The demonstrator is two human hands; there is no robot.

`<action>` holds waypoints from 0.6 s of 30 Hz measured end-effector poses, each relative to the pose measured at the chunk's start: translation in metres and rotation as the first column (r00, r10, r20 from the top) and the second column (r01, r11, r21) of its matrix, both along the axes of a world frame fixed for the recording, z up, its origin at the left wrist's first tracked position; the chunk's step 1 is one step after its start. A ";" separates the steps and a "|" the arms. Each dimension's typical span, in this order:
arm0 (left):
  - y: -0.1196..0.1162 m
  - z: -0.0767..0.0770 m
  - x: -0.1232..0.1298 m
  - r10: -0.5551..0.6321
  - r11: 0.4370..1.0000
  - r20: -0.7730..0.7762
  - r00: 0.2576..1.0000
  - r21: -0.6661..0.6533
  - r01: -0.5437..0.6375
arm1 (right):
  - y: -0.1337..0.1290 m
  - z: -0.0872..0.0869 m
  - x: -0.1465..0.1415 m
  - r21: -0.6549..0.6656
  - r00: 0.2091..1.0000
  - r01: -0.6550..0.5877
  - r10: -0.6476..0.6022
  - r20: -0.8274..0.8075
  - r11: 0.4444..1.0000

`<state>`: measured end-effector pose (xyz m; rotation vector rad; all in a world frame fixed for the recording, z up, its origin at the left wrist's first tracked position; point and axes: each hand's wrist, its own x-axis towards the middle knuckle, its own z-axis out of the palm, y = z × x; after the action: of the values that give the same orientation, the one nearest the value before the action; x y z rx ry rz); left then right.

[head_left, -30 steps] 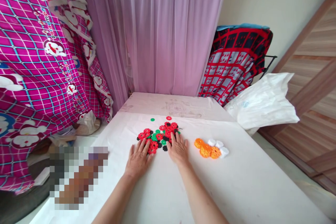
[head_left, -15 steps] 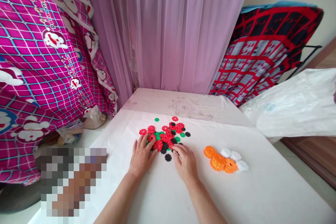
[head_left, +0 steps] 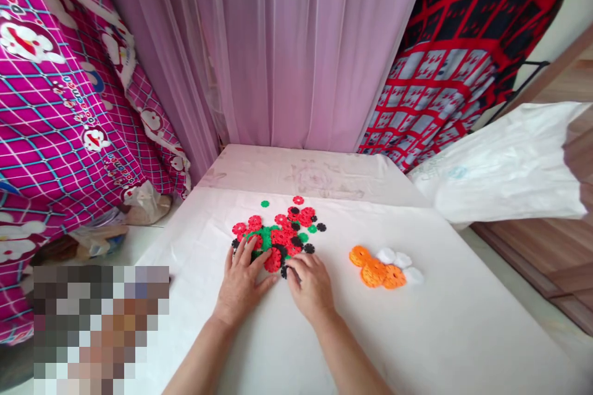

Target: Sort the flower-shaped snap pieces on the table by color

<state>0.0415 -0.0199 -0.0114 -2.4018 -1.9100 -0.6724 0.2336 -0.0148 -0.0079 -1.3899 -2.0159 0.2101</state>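
A pile of small notched plastic discs, red point(head_left: 282, 237), green point(head_left: 266, 238) and black point(head_left: 309, 248), is spread on the white-covered table point(head_left: 259, 345). My left hand point(head_left: 241, 281) lies over the pile's near left side, its fingers spread and touching red and green discs. My right hand point(head_left: 309, 281) is at the near right side with bent fingers. Its thumb and forefinger close on the edge of a black disc point(head_left: 284, 272). Part of that disc and the discs under my left fingers are hidden.
To the right lie a cluster of orange discs point(head_left: 374, 271) and several white discs point(head_left: 395, 257). A white plastic bag point(head_left: 500, 166) hangs by the table's right edge. Behind is a purple curtain point(head_left: 296, 55); a pink patterned cloth point(head_left: 69, 117) hangs at left.
My right hand has moved slightly left to the black disc at the pile's near edge. My left hand has spread its fingers and thumb wider. The whole view has shifted a little.
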 end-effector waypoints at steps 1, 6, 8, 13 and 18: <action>0.000 0.001 0.002 -0.008 1.000 0.000 1.000 -0.002 0.008 | -0.001 0.001 -0.001 -0.012 1.000 -0.008 0.008 -0.002 1.000; -0.003 0.005 0.010 -0.009 1.000 0.030 1.000 -0.010 0.009 | -0.010 0.000 0.001 0.016 0.997 -0.005 0.006 -0.075 1.000; -0.004 0.006 0.012 -0.014 0.999 0.049 0.999 -0.033 0.016 | -0.014 -0.004 0.004 0.030 0.994 0.034 -0.031 -0.104 0.999; -0.006 0.007 0.015 -0.001 0.996 0.101 0.995 -0.084 0.009 | -0.027 -0.012 0.015 0.043 0.986 0.126 -0.120 -0.118 0.991; -0.013 0.006 0.015 -0.006 0.997 0.145 0.989 -0.080 0.018 | -0.038 -0.007 0.018 -0.002 0.984 0.177 -0.177 -0.013 0.984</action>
<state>0.0562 -0.0334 -0.0059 -2.4782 -2.0156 -0.8060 0.2515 -0.0523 -0.0147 -1.5544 -1.8690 0.1403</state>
